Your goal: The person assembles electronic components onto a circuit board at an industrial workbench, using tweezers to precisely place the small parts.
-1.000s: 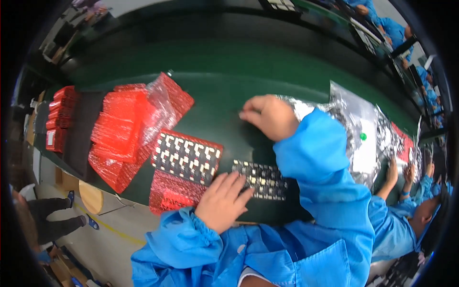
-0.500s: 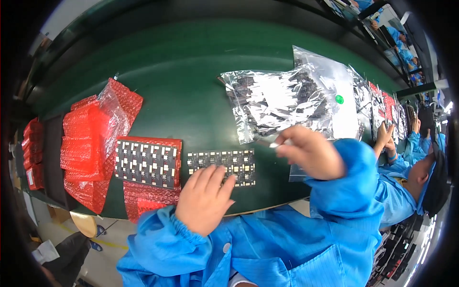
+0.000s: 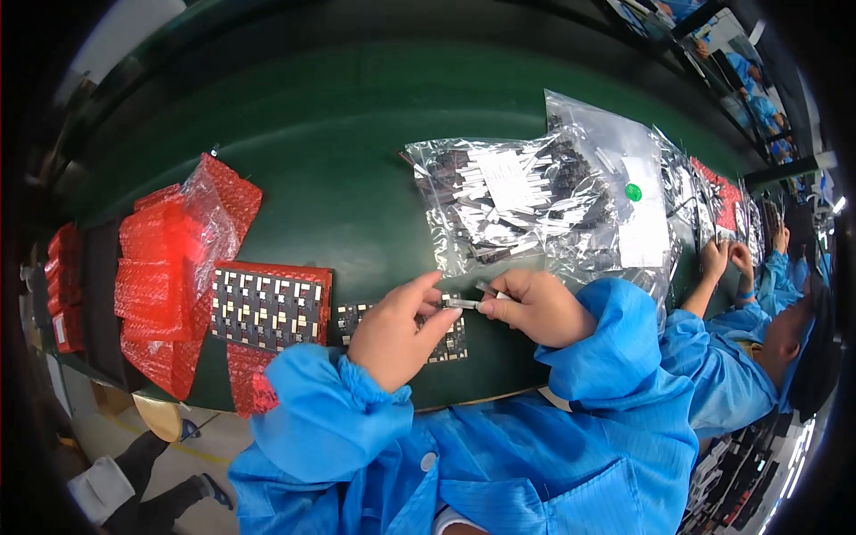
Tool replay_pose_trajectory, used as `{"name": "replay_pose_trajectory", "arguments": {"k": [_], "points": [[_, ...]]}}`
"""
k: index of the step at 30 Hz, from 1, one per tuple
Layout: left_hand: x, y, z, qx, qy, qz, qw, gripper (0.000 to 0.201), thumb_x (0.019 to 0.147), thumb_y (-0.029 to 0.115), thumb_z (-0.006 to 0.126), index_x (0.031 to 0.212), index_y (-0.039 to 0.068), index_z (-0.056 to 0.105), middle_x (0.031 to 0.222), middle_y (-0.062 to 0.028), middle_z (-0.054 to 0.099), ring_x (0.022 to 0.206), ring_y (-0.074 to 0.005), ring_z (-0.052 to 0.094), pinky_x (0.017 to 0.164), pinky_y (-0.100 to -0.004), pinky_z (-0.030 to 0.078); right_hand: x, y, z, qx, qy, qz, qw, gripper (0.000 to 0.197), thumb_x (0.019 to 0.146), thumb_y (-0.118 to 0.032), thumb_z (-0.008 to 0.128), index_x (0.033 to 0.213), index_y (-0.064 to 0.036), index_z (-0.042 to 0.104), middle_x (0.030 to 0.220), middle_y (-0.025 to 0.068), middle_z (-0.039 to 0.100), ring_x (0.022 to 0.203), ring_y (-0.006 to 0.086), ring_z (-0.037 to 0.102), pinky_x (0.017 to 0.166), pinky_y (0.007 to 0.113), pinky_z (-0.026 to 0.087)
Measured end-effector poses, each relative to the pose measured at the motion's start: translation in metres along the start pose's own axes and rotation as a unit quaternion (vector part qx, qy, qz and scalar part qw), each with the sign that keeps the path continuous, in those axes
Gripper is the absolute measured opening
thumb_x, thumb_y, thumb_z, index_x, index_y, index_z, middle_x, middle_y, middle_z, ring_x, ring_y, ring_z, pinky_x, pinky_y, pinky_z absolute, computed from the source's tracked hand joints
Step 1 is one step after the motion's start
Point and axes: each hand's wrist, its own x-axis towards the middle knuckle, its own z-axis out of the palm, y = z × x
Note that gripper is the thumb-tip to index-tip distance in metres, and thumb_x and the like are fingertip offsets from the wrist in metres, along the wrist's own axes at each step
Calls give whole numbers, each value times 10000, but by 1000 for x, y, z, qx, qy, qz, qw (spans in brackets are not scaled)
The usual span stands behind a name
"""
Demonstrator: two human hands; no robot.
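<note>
Above a dark circuit board panel [image 3: 456, 346] lying on the bench, my two hands meet at a small white and silver strip [image 3: 463, 304]. My right hand [image 3: 544, 308] pinches the strip's right end, and a thin silvery piece also pokes up from these fingers, its kind unclear. At the other end, the thumb and a finger of my left hand [image 3: 392, 334] close on the strip, its other fingers loosely bent. My left hand covers much of the panel. Just beyond, a clear bag [image 3: 446, 241] holds many black and white strips.
To the left, another circuit board panel [image 3: 267, 308] rests on red bubble wrap. Further left lie red bubble wrap bags [image 3: 152, 276] and a dark tray [image 3: 98, 303]. A second clear bag [image 3: 642, 223] bears a green dot. On the right, a co-worker's hands [image 3: 718, 259] work at the same bench.
My right hand has come left and nearer from the bag's edge to my left hand. My left hand has lifted off the panel and turned to meet it at the strip.
</note>
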Motion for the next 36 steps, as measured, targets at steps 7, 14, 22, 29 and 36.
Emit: {"name": "replay_pose_trajectory", "arguments": {"k": [7,14,22,29,36], "points": [[3,0,-1,-230,-46,-150,960,179,814,147,624,928,9,620,862,-126,658,781,-231,645,675,-316,500,4,11,1,9,131,-244,961,202,882,-131,578,1030,0,626,796,53,606,689,77,549,634,215,455],[-25,-4,-23,155,-25,100,982,173,721,129,646,892,103,643,843,-87,618,757,-252,597,643,-360,475,2,5,-1,-2,63,-115,991,291,930,-214,499,1075,17,601,792,106,628,748,165,592,699,286,472],[3,0,10,226,1,234,946,369,664,190,710,995,67,602,1045,-77,548,974,-251,518,794,-380,422,8,4,6,4,38,-74,997,233,903,-221,537,966,-16,629,774,108,633,728,199,609,691,301,474],[3,-15,15,218,22,231,948,345,665,182,707,972,58,610,1040,-71,575,975,-236,528,801,-375,415,14,-2,11,-38,50,-7,998,205,825,-222,627,889,-27,633,783,108,640,707,207,627,658,311,483],[1,-18,17,229,27,239,943,314,708,218,683,972,64,613,1037,-62,567,999,-220,516,826,-361,413,14,-3,20,-104,107,-16,989,199,773,-251,671,828,-60,665,783,123,643,718,269,641,644,334,498]]}}
